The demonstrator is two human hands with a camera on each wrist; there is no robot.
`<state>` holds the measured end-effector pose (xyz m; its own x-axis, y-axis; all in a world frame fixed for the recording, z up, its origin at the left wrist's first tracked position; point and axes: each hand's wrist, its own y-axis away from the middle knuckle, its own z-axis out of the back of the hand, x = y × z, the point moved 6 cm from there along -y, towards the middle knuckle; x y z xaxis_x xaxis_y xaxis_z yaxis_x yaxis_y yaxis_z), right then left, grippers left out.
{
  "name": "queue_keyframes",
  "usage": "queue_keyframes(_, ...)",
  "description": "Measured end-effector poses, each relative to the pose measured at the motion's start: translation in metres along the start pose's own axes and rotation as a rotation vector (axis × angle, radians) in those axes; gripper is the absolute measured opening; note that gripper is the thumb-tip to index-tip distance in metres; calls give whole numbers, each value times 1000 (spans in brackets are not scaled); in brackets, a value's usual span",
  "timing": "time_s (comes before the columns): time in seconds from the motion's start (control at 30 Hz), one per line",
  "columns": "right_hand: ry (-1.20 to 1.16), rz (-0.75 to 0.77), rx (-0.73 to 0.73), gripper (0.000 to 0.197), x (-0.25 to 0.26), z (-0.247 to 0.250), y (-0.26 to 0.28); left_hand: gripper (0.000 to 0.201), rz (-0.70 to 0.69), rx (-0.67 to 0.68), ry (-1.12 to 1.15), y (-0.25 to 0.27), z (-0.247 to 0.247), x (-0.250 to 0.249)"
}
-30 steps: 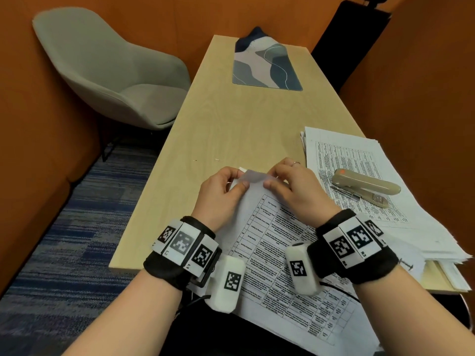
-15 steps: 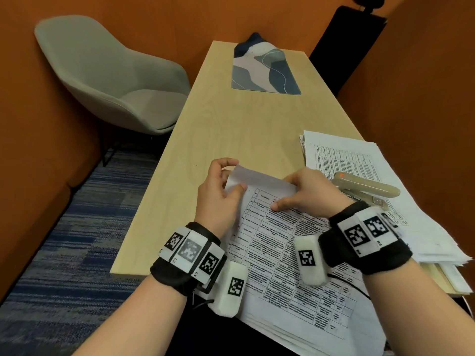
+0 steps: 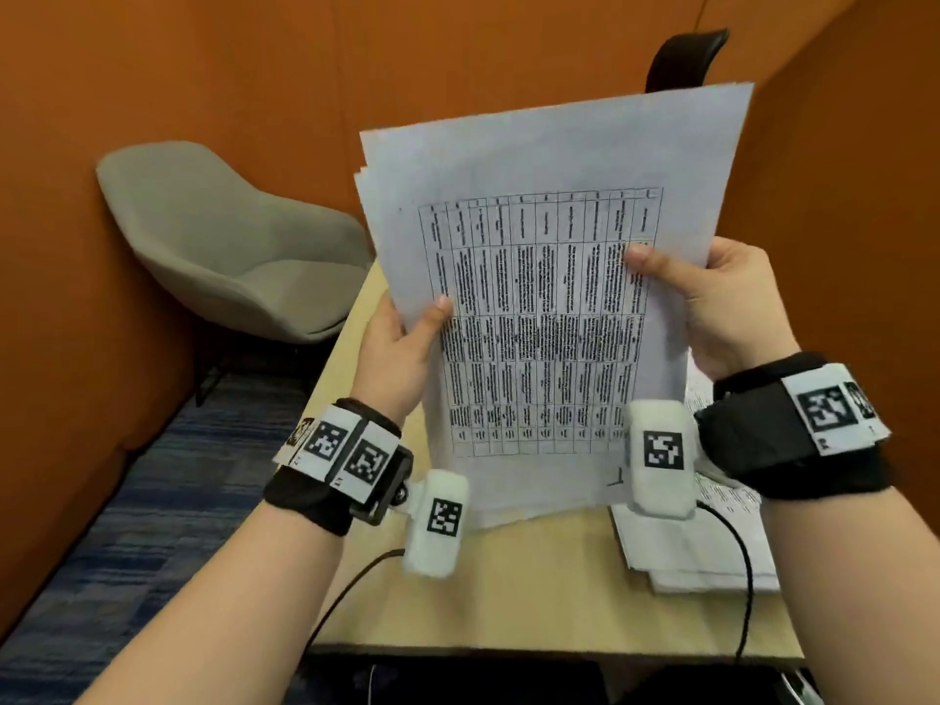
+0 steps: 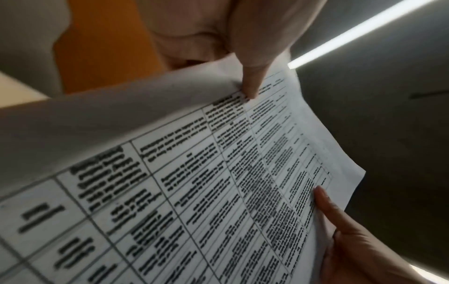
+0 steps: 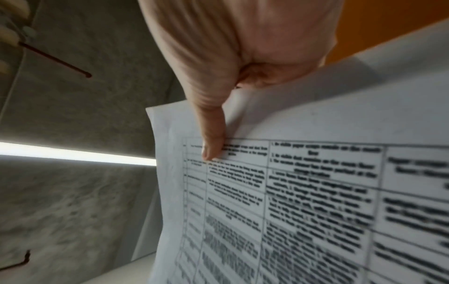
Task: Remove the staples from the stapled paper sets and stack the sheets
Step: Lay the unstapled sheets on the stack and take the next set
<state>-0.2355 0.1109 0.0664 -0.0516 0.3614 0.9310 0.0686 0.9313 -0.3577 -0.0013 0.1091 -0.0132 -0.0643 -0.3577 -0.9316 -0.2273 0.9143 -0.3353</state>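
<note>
Sheaf of printed sheets [image 3: 549,277] held upright above the desk [image 3: 534,577], long axis vertical. Left hand [image 3: 402,348] pinching one side edge, right hand [image 3: 732,307] the other. Paper stack [image 3: 702,552] lying lower right, nearer the right grip.

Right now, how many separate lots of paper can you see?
2. One paper set is held upright above the table by the left hand and right hand; a paper pile lies at the table's right, partly hidden.

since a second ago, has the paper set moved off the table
Yes. The paper set lay flat on the table; now the left hand and right hand hold it upright, raised above it.
</note>
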Motion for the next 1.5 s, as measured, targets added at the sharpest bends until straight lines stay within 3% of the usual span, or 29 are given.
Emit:
queue_keyframes(0.23,-141,95,-50,10,2,-11,4,23,-285,12,-80,-16,-1,-45)
queue_keyframes(0.5,-15,36,71,18,-31,-18,5,21,-164,-43,-9,-18,9,-25)
queue_keyframes(0.7,-54,16,163,19,-26,-23,0,19,-201,-34,-28,-25,7,-34)
queue_keyframes(0.8,-110,36,244,31,-20,-27,0,25,-203,-39,0,-27,10,-34)
queue_keyframes(0.9,-213,116,355,55,-9,-35,2,28,-187,-55,30,-26,13,-32)
queue_keyframes(1.0,-268,223,437,61,5,-40,3,22,-179,-70,58,-27,14,-33)
queue_keyframes(1.3,-110,336,367,46,18,-38,-5,24,-126,-62,65,-28,12,-33)
queue_keyframes(1.5,-79,405,297,36,33,-32,-9,17,-177,-43,109,-27,13,-47)
